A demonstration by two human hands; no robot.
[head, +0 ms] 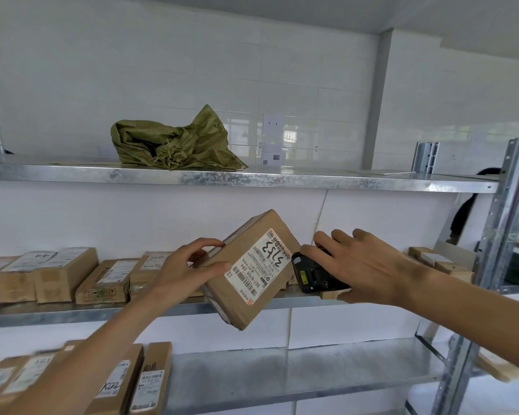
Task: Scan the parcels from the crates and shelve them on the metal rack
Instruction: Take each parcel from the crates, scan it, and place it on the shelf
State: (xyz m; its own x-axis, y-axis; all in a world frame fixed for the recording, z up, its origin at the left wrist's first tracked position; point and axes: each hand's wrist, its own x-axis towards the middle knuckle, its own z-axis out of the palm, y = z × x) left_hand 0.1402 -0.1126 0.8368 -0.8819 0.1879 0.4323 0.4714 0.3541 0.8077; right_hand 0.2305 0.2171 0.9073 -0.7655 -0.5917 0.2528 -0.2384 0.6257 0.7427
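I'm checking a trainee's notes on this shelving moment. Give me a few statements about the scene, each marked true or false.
1. The left hand holds a cardboard parcel with its label facing the camera. True.
2. The right hand is empty. False: it holds a black scanner.
3. A green sack lies on the top shelf. True.
4. The middle shelf holds no parcels. False: several boxes stand on it.

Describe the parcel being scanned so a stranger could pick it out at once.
Start at the metal rack and find its middle shelf with the row of brown boxes. In front of it, the left hand holds a tilted cardboard parcel. Unlike the shelved boxes, it is in the air, its white label handwritten "3153".
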